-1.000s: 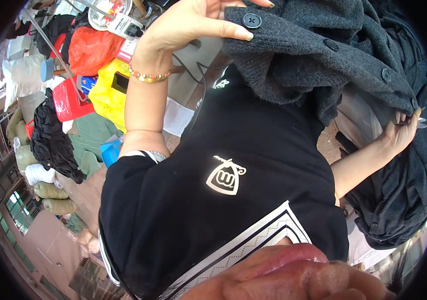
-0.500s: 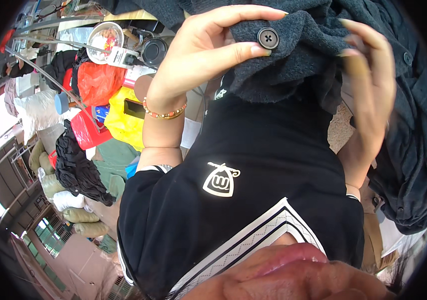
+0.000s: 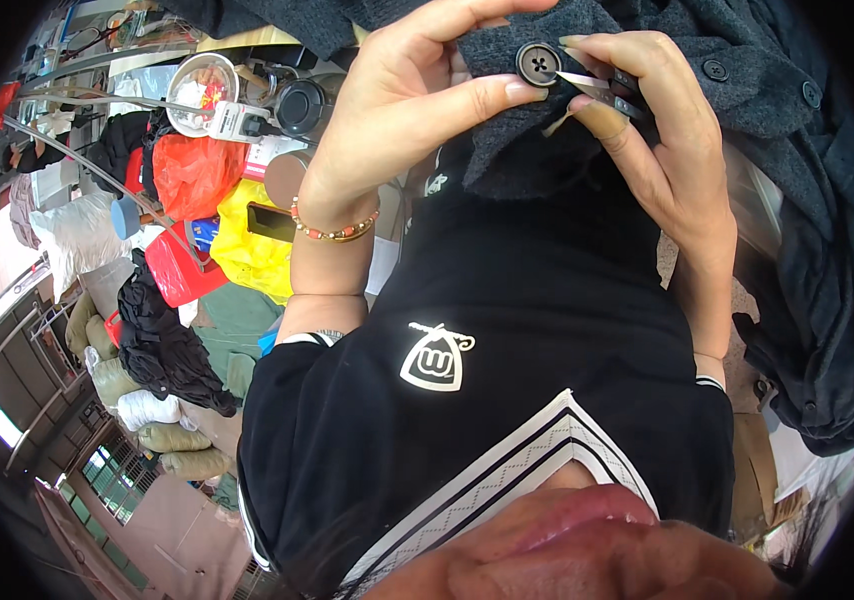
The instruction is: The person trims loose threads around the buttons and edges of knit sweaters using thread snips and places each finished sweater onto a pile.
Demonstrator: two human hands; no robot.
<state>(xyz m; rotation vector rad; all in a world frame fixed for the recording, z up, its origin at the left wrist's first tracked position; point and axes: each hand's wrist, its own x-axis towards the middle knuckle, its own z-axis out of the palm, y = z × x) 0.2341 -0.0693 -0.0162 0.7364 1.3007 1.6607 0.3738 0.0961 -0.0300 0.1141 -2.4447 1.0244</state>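
In my left hand (image 3: 387, 120), a dark grey knit garment (image 3: 512, 150) is pinched between thumb and fingers. A round dark four-hole button (image 3: 539, 64) on the garment sits just past that thumb tip. My right hand (image 3: 672, 150) grips small thread snips (image 3: 587, 85), whose pale pointed blades reach the button's right edge. Their handle is mostly hidden by my fingers. A yellowish covering wraps the right thumb, and a light wisp of thread shows by its tip. More of the knit, with further buttons (image 3: 715, 70), spreads to the right.
To the left are a yellow bag (image 3: 237, 255) with a dark phone-like object (image 3: 270, 222) on it, an orange-red bag (image 3: 192, 175), a round container (image 3: 197, 95) and a white device (image 3: 240, 122). Black cloth (image 3: 162, 335) and stuffed sacks (image 3: 172, 437) lie beyond.
My right hand has moved left and closer to the button, and the snips now show in it with their tips at the button. The left hand keeps its hold on the garment.
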